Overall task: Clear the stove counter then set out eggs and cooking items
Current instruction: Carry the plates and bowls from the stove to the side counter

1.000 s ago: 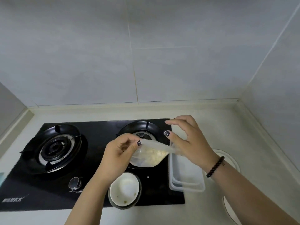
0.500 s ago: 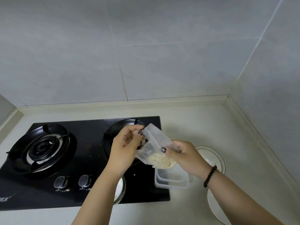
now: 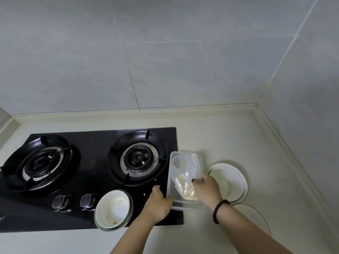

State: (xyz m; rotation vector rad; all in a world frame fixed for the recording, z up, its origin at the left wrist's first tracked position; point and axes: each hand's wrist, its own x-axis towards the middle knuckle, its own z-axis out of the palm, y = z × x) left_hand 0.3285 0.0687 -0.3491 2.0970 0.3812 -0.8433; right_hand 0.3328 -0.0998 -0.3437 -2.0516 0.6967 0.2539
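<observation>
A clear plastic bag with pale food in it lies inside a clear rectangular plastic container at the right edge of the black gas stove. My right hand holds the bag down in the container, fingers curled on it. At the container's near left side, my left hand grips the wall, thumb along it. A white bowl stands on the stove's front, beside the two knobs.
Two stacked white plates lie on the pale counter right of the container. A thin wire loop lies by my right forearm. Tiled walls meet in the far right corner. Both burners are bare.
Both hands came down from above the stove. The bag went from held in the air into the container. My left hand let go of the bag and took the container's edge.
</observation>
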